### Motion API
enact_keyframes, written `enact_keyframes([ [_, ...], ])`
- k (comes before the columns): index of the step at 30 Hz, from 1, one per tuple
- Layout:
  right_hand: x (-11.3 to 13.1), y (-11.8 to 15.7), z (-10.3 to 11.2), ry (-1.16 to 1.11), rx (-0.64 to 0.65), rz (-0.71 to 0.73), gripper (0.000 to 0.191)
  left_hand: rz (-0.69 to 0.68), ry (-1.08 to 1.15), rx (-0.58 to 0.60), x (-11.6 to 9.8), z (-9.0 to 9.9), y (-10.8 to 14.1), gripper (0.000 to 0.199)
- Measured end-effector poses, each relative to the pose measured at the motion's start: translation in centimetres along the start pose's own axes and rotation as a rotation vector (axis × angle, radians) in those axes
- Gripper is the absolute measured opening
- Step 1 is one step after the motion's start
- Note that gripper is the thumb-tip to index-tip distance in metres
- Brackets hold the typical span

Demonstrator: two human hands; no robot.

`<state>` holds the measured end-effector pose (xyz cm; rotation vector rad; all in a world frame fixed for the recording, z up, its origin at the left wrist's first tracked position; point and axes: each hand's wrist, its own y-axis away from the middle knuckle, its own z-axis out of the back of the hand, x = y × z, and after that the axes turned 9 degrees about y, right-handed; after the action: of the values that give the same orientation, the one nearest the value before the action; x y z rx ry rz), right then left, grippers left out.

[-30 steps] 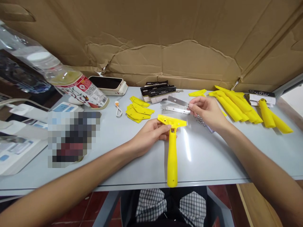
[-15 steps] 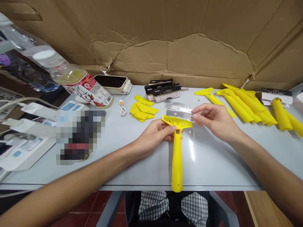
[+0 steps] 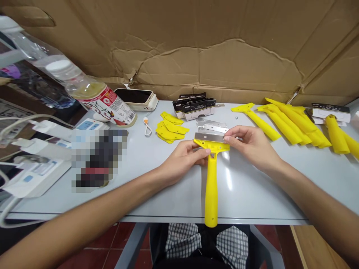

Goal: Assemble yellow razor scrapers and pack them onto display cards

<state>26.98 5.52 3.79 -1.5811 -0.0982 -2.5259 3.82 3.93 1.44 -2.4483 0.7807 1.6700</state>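
Observation:
My left hand (image 3: 188,156) grips a yellow scraper handle (image 3: 211,190) just below its wide head, thumb on top; the handle points toward me over the table's front edge. Between the thumb and fingers of my right hand (image 3: 246,141) is the right end of a flat metal blade (image 3: 209,137), which lies along the top edge of the yellow head. Just behind it, more metal pieces (image 3: 214,125) rest on the table. Yellow head plates (image 3: 171,129) are piled to the left.
Small black-and-white boxes (image 3: 195,107) stand at the back. Several yellow handles (image 3: 297,121) lie at the right. Small screws (image 3: 236,117) are behind my right hand. A bottle (image 3: 112,106), a phone (image 3: 134,96) and power strips (image 3: 36,175) occupy the left.
The blade in my right hand has moved down and slightly left, from just behind the yellow head onto its top edge. My left hand keeps its hold. The view has shifted slightly.

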Motion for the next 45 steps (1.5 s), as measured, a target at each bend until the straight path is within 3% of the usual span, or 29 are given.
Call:
enact_keyframes([
  [6, -0.3, 0.2, -0.6, 0.067, 0.003, 0.006, 0.018, -0.004, -0.006, 0.004, 0.0, -0.1, 0.0, 0.032],
  [22, -0.3, 0.4, -1.4, -0.063, 0.071, -0.089, 0.027, -0.044, -0.114, 0.021, -0.6, -0.5, 0.2, 0.025],
  [35, -0.3, 0.1, -0.7, -0.072, 0.110, -0.109, 0.022, -0.032, -0.094, 0.040, -0.5, -0.5, 0.1, 0.026],
  [39, -0.3, 0.2, -0.8, -0.098, 0.118, -0.095, 0.022, -0.034, -0.046, -0.008, 0.0, -0.2, 0.0, 0.027],
  [45, -0.1, 0.2, -0.7, -0.108, 0.105, -0.099, 0.025, -0.045, 0.108, -0.203, -0.3, -0.1, -0.4, 0.027],
])
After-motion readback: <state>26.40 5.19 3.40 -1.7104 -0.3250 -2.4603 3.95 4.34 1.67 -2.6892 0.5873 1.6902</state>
